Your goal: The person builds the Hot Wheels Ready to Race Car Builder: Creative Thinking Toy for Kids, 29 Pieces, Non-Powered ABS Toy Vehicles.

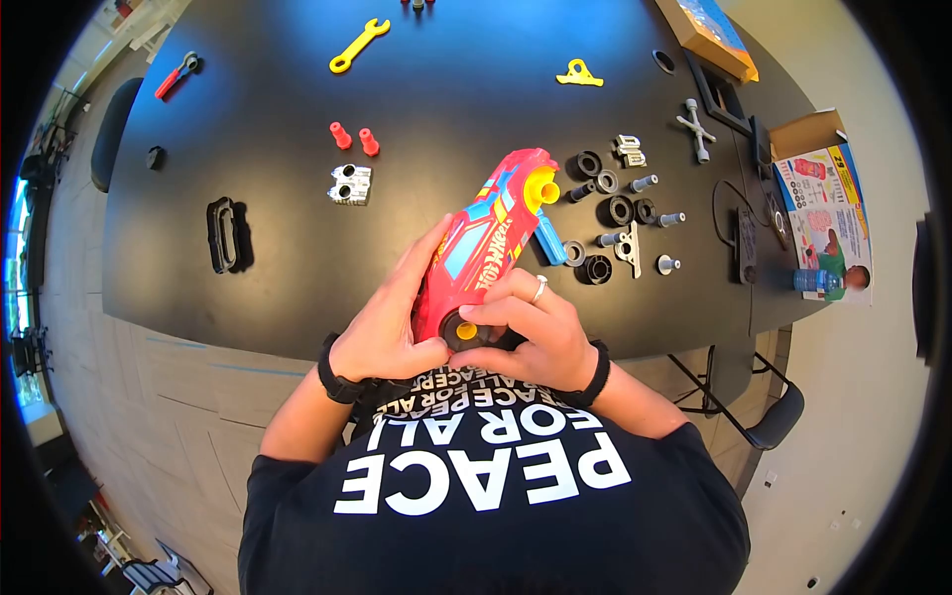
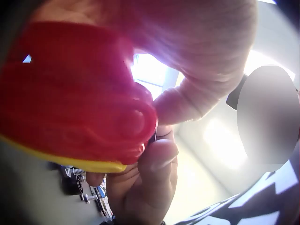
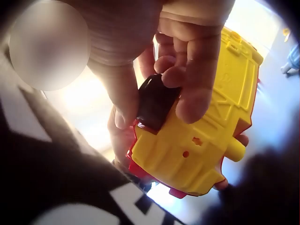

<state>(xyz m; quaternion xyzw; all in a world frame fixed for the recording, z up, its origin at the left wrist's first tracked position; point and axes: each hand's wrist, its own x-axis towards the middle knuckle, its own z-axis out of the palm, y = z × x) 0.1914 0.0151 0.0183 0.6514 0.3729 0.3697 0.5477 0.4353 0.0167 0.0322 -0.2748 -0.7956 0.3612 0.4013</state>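
Note:
A red toy car (image 1: pixel 481 243) with "Hot Wheels" lettering is held up in front of the shirt, nose pointing away. My left hand (image 1: pixel 390 322) grips its left side near one end. With thumb and fingers, my right hand (image 1: pixel 543 332) pinches a black wheel (image 3: pixel 157 103) at the car's near corner. That wheel sits around a yellow hub (image 1: pixel 467 330). At the far end a yellow hub (image 1: pixel 540 186) shows without a wheel. The right wrist view shows the car's yellow underside (image 3: pixel 206 140), with another bare yellow axle stub (image 3: pixel 235 150) sticking out.
Right of the car lie several black wheels (image 1: pixel 620 209), grey bolts (image 1: pixel 671 219) and a blue tool (image 1: pixel 548 240). Left are a silver engine block (image 1: pixel 349 184), red pieces (image 1: pixel 341 136) and a black frame (image 1: pixel 222 236). Farther off lie a yellow wrench (image 1: pixel 359 47) and grey cross wrench (image 1: pixel 697 131).

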